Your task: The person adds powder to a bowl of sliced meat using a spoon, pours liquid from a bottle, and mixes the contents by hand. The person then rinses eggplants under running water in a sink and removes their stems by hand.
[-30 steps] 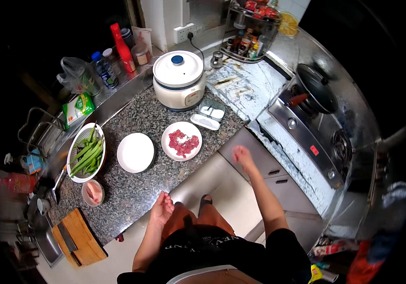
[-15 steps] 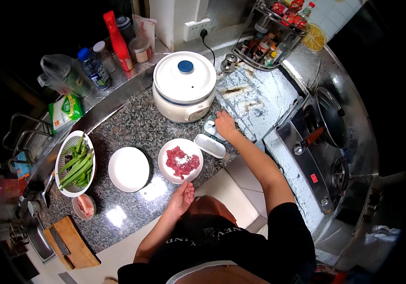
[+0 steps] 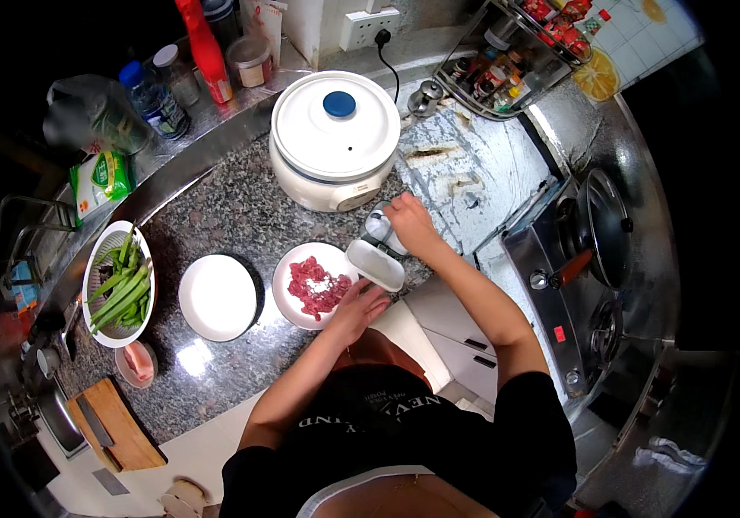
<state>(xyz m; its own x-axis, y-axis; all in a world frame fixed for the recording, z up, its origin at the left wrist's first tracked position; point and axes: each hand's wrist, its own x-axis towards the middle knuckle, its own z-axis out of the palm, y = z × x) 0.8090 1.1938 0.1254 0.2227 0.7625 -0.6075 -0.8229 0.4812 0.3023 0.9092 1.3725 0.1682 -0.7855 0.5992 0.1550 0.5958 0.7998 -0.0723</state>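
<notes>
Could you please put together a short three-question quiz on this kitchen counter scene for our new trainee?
1. True or false: the left hand rests at the rim of the plate of chopped red meat.
2. What is the right hand reaching into?
A. the colander of green vegetables
B. a small white seasoning container beside the white cooker
C. the dark pan on the stove
3. Fill in: between the meat plate and the colander stands an empty white ____.

Key
1. True
2. B
3. plate
</notes>
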